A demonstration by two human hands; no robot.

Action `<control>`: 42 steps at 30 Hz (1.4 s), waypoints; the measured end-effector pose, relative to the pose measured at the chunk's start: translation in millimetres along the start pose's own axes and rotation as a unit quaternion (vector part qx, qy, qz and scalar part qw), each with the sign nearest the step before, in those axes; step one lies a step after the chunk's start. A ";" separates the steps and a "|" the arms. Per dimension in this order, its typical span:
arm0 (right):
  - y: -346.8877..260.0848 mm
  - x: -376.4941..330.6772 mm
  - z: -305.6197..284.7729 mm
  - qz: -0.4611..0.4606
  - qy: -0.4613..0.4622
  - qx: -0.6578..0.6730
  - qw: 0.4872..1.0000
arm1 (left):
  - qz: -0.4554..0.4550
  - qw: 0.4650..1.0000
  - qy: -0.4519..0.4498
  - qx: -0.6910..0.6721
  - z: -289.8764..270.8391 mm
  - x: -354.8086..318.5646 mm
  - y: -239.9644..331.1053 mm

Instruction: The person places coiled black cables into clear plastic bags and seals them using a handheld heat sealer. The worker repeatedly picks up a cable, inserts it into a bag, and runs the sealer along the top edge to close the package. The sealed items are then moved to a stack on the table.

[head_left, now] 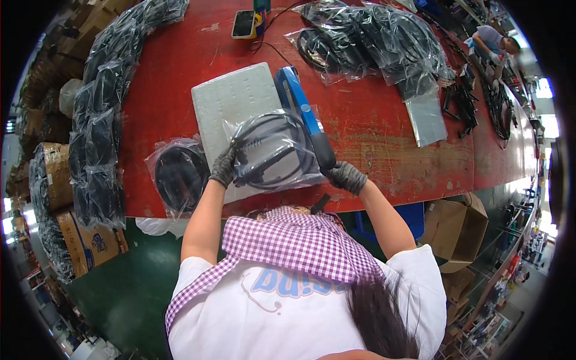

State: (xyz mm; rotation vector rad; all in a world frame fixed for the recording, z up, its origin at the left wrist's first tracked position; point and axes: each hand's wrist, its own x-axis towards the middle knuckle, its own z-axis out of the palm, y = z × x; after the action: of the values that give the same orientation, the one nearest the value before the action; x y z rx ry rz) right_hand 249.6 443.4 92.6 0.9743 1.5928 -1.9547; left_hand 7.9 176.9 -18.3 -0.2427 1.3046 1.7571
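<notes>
A probably slippery clear plastic bag of black cable, best pinched at its edges, is clamped in the grey-gloved left hand. The grey-gloved right hand's grip cannot be told.

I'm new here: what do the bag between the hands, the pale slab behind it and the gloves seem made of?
Bag: probably thin plastic film; it is clear, glossy and crinkled. Pale slab: perhaps plastic foam; it looks matte and dimpled. Gloves: likely knitted fabric; dull grey, seemingly ribbed towards the wrists.
</notes>
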 end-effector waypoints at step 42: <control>27.7 69.4 55.6 -0.441 0.397 -0.473 0.651 | -0.009 0.973 -0.189 -0.130 9.3 -58.3 -3.1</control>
State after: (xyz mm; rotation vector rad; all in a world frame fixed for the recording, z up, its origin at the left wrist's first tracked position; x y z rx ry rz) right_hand 210.0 389.7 27.6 0.5657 3.5237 -0.5341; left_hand 46.6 153.3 19.6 -0.0596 0.7977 1.8488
